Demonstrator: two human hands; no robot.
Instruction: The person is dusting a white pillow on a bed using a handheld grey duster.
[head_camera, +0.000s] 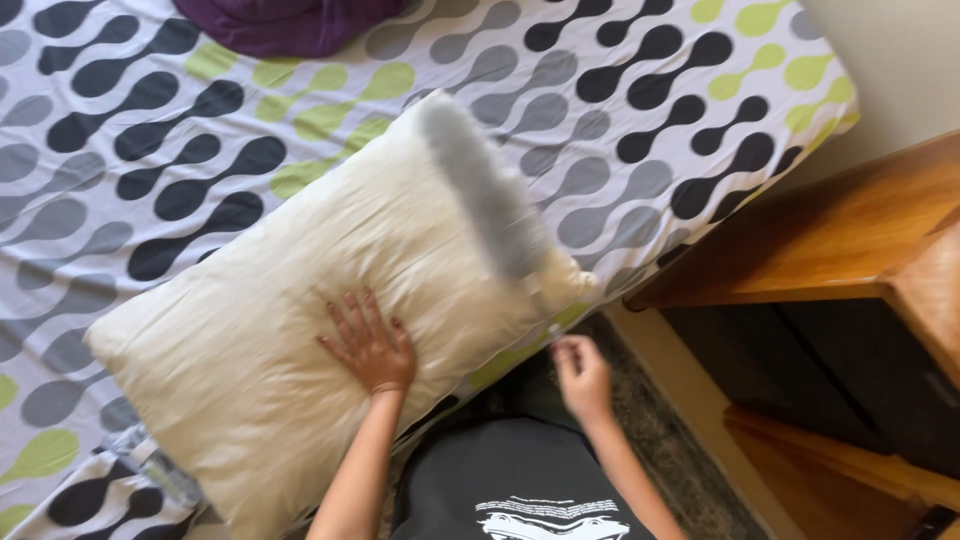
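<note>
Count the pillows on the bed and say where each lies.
1: a cream pillow lies slanted on the patterned sheet, under the left hand and grey duster. The purple cloth may hide more.

bed with a grey, black and green patterned sheet (640, 90), wooden furniture (830, 235) beside it, pale wall (900, 60)

This is a bedroom in a home. A bed (640, 90) fills most of the room, with a sheet of grey, black and green blobs. A soft cream pillow (300, 300) lies on it, and wooden furniture (830, 240) stands beside it.
</note>
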